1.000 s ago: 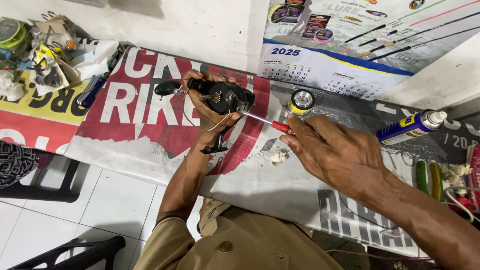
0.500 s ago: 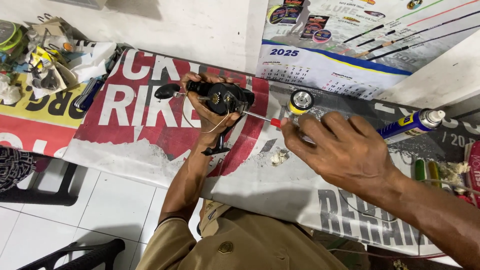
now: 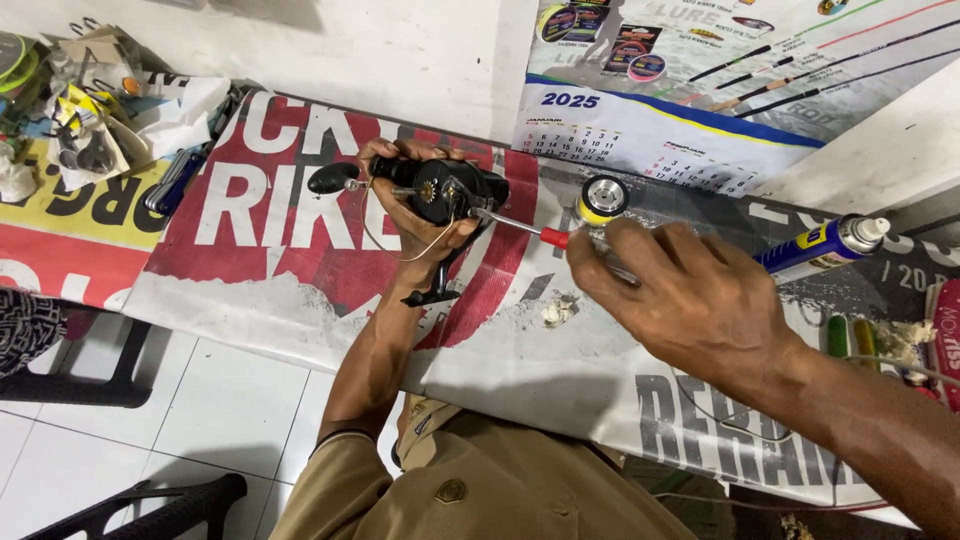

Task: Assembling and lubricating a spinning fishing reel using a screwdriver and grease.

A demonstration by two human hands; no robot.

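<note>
My left hand (image 3: 400, 225) grips a black fishing reel (image 3: 445, 188) with its side cover off and a small gear showing. It holds the reel just above a table covered with a red and white printed banner (image 3: 250, 200). My right hand (image 3: 690, 300) is closed on a red-collared screwdriver (image 3: 552, 237), and the metal tip rests against the reel's right side. A thin line loops down from the reel across my left wrist. The reel's black foot (image 3: 435, 292) points toward the table's front edge.
A yellow and silver spool (image 3: 602, 197) stands behind the screwdriver. A blue and yellow spray can (image 3: 815, 247) lies at the right. A small wad of cotton (image 3: 555, 312) sits on the banner. Cluttered tools and packets (image 3: 80, 130) fill the far left. A wall calendar (image 3: 640, 120) hangs behind.
My right hand has shifted slightly right and rolled over the screwdriver handle. The screwdriver tip stays at the reel, and my left hand keeps the reel in place.
</note>
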